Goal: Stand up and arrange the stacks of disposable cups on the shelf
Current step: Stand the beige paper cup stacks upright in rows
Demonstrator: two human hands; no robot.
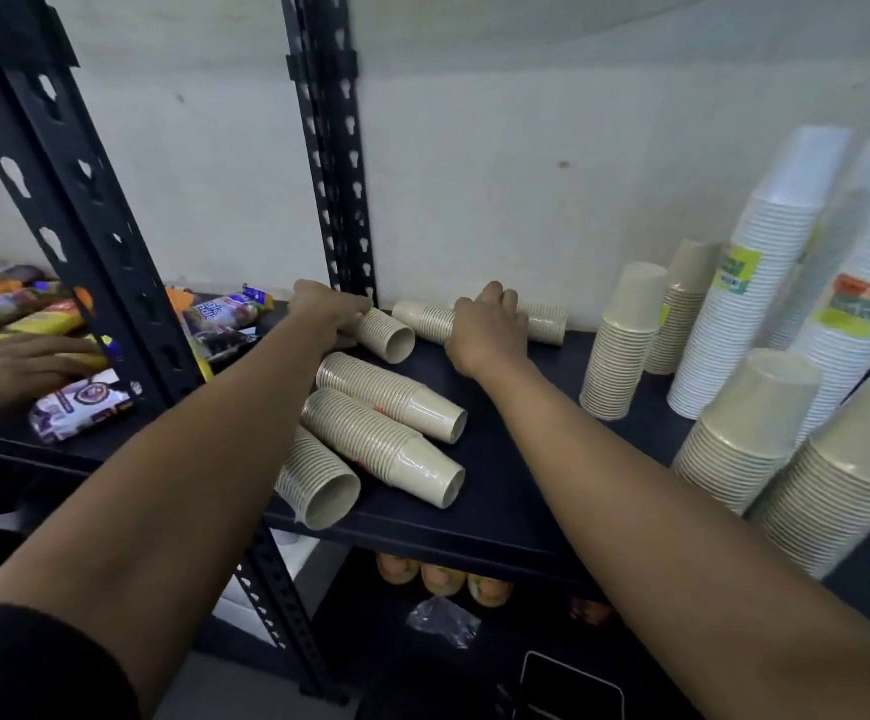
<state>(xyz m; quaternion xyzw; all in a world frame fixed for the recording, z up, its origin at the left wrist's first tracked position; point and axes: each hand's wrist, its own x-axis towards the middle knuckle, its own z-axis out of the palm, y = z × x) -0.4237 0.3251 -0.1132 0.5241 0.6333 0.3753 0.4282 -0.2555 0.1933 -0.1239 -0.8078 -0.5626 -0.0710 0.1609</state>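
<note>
On the black shelf [500, 491], both hands reach to the rear, near the white wall [526, 174]. The left hand [326, 309] closes its fingers over a short lying stack of beige cups [386, 335], open mouth facing forward. The right hand [487, 330] curls down over a longer lying stack [542, 319] that runs along the back edge; whether its fingers fully enclose this stack cannot be told.

Three further beige stacks lie on their sides nearer the front: one mid-shelf [391, 394], one just in front of it [386, 444] and touching it, and one at the shelf's front edge [318, 478], partly hidden under the left forearm.

Upright stacks stand at the right: two slim beige stacks [620, 345] side by side, two wide beige stacks [749, 433] at the front right, and at least three tall white stacks [765, 272] with printed labels behind them, close together and partly blurred.

A perforated black upright post [334, 163] stands at the rear just behind the left hand; a second post [74, 200] crosses the foreground at left. Beyond it, snack packets [79, 407] lie on the neighbouring shelf, with another person's hand [17, 366] resting among them. Below the shelf, three orange-topped containers [443, 576] sit in a row.
</note>
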